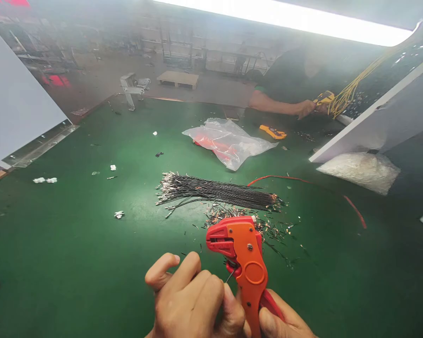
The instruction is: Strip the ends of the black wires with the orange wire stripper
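Gripping the orange-and-red wire stripper (250,256) by its handles with the right hand (285,317), above the tabletop (91,263), near the black wire bundle (215,190). Pinching a thin dark wire (230,276) at the tool with the left hand (193,303). Probably light, rigid; best held low. Expecting springy wire, best pinched close.

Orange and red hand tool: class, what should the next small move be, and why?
Probably squeeze the hand tool with the right hand, while the left hand holds the thin wire steady: the wire runs from that hand to the small red part below the tool's jaws, and the right hand is at the red handle.
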{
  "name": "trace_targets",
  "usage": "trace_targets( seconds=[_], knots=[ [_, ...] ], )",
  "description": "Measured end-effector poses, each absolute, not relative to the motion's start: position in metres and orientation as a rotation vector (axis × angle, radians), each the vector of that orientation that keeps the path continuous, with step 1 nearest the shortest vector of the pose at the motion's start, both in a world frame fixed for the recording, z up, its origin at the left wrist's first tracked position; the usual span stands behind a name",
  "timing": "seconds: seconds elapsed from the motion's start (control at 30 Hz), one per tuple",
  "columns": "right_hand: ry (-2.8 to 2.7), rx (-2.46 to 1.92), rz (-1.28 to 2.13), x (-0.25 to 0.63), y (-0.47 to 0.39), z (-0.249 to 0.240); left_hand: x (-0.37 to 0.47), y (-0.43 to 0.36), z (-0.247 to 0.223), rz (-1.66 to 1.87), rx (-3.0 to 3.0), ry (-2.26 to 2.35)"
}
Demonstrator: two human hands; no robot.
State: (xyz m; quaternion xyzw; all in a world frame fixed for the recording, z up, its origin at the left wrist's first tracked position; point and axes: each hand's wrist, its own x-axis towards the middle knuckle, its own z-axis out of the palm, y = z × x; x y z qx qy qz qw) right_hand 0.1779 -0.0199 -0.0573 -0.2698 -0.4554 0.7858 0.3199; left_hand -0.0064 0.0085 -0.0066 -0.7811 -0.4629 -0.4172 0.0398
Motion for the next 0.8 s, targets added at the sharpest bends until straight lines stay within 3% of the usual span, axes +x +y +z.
trace_targets(
  seconds=[0.37,0.5,0.8],
  knots=[
    [-1.018,-0.918,2.127,0.18,-0.023,-0.043,-0.005,0.011,-0.01,-1.273,-2.393,-1.427],
    [-1.013,-0.746,2.176,0.176,-0.014,-0.027,-0.004,0.011,-0.011,-1.285,-2.39,-1.47],
    [-0.857,-0.729,1.838,0.19,-0.012,-0.024,0.01,0.009,-0.022,-1.257,-2.478,-1.393]
  ],
)
